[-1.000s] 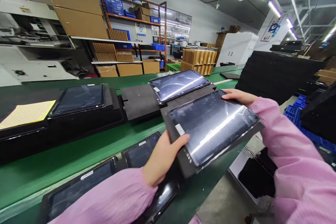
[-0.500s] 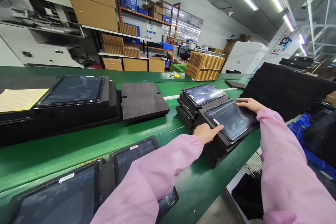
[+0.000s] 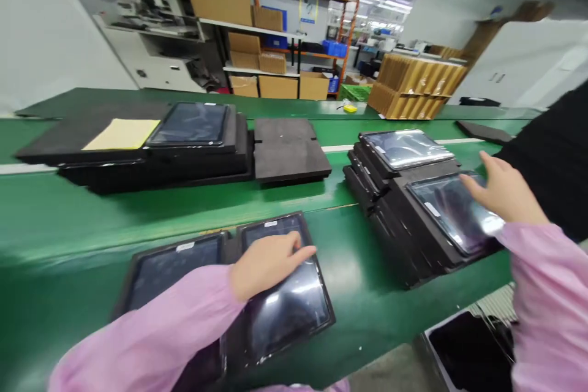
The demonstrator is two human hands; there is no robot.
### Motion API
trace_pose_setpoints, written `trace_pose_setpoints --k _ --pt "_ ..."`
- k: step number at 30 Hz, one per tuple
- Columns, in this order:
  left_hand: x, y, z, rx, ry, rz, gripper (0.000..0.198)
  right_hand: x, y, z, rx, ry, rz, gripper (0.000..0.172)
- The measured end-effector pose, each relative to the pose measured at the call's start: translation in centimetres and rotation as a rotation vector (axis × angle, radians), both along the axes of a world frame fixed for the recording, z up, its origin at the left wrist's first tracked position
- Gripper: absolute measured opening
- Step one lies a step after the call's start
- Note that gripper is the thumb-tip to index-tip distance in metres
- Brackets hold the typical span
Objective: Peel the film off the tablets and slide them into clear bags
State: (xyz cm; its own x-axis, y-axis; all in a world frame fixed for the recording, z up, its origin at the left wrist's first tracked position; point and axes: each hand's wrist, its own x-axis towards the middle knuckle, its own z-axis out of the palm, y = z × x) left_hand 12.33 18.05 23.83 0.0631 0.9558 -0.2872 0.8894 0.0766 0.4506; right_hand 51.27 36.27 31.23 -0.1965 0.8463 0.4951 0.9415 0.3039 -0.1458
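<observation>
My left hand (image 3: 269,262) hovers over a tablet screen (image 3: 289,318) in the near foam tray, thumb and index finger apart, holding nothing. Another tablet screen (image 3: 179,263) lies left of it in that tray, partly hidden by my sleeve. At the right, my right hand (image 3: 509,187) is open over the tablet screen (image 3: 452,211) on the front of a stack of black foam trays (image 3: 399,239). Whether its fingertips touch the glass, I cannot tell. Behind that, a second screen (image 3: 407,148) rests on the same stack.
Farther back on the green bench (image 3: 358,257) lie a flat black foam block (image 3: 289,147) and a foam pile with another screen (image 3: 190,122) and a yellow sheet (image 3: 122,133). Cardboard dividers (image 3: 413,86) stand at the back. A large black sheet (image 3: 551,153) rises at the right.
My left hand has let go of the right-hand stack's front screen and moved left over the near tray. My right hand has lifted off that screen's far edge. The view has turned left.
</observation>
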Motion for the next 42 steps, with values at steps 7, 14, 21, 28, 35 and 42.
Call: trace_pose_setpoints --k 7,14,21,28,35,42 --pt "-11.1 -17.0 -11.7 0.539 0.382 0.683 0.072 -11.5 -12.8 -6.6 0.161 -0.023 0.611 0.055" --pt "-8.5 -25.2 -16.8 0.61 0.353 0.666 0.072 -23.1 -15.1 -15.7 -0.268 -0.177 0.852 0.052" --pt "-9.9 -25.5 -15.7 0.633 0.338 0.488 0.085 -33.6 -14.7 -15.3 -0.416 -0.358 0.925 0.054" --pt "-12.2 -25.9 -13.2 0.694 0.233 0.315 0.037 -36.1 -16.9 -15.6 -0.463 -0.414 0.932 0.053" --pt "-13.1 -25.8 -10.3 0.689 0.202 0.126 0.024 -32.5 -18.0 -15.3 -0.503 -0.303 0.98 0.048" --pt "-12.0 -25.9 -11.1 0.711 0.153 0.229 0.023 -30.1 -21.0 -16.3 -0.642 0.284 0.806 0.041"
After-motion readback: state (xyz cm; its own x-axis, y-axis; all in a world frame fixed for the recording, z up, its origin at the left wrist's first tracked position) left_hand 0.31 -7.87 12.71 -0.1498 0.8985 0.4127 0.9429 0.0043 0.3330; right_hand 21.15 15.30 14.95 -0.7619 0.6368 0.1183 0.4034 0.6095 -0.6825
